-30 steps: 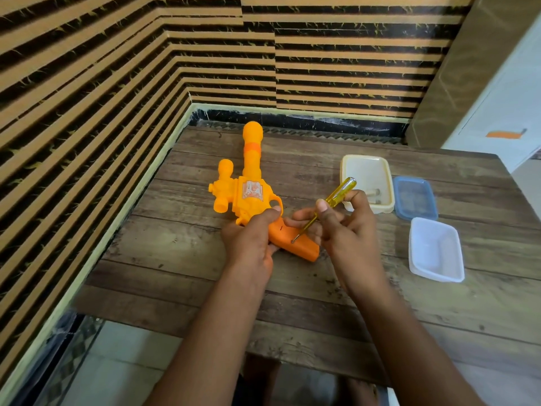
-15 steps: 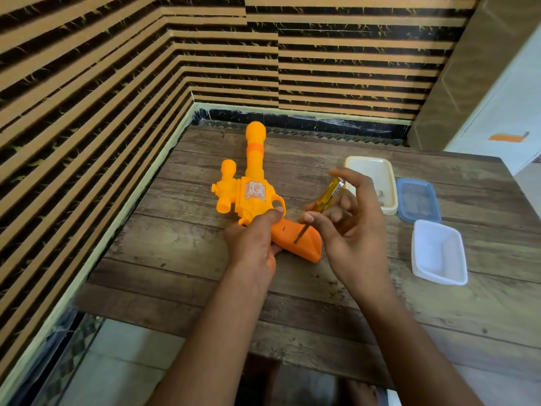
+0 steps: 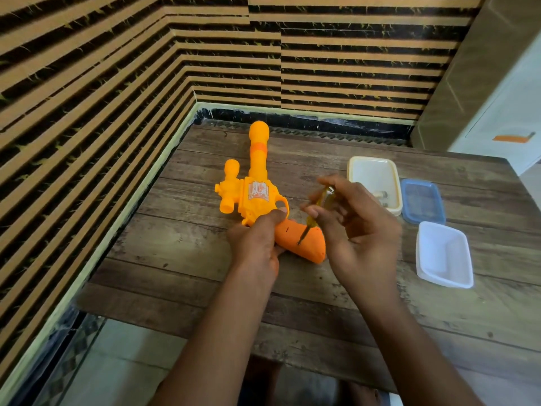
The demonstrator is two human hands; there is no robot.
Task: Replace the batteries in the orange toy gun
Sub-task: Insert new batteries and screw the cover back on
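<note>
The orange toy gun (image 3: 254,194) lies flat on the wooden table (image 3: 181,247), barrel pointing away from me, its darker orange grip (image 3: 304,241) toward me. My left hand (image 3: 257,241) grips the gun where the grip joins the body, thumb near the trigger guard. My right hand (image 3: 354,227) pinches a yellow-handled screwdriver (image 3: 317,206) between thumb and fingers. The screwdriver's tip stands on the face of the grip.
A cream tray (image 3: 373,171) holding batteries sits to the right, with a blue lid (image 3: 423,200) beside it and an empty white tub (image 3: 443,254) nearer me. Striped walls close the left and back. The table's front edge runs below my forearms.
My right hand has turned on the screwdriver, fingers spreading, and the handle has tipped more upright. The tip stays on the grip. My left hand keeps its hold.
</note>
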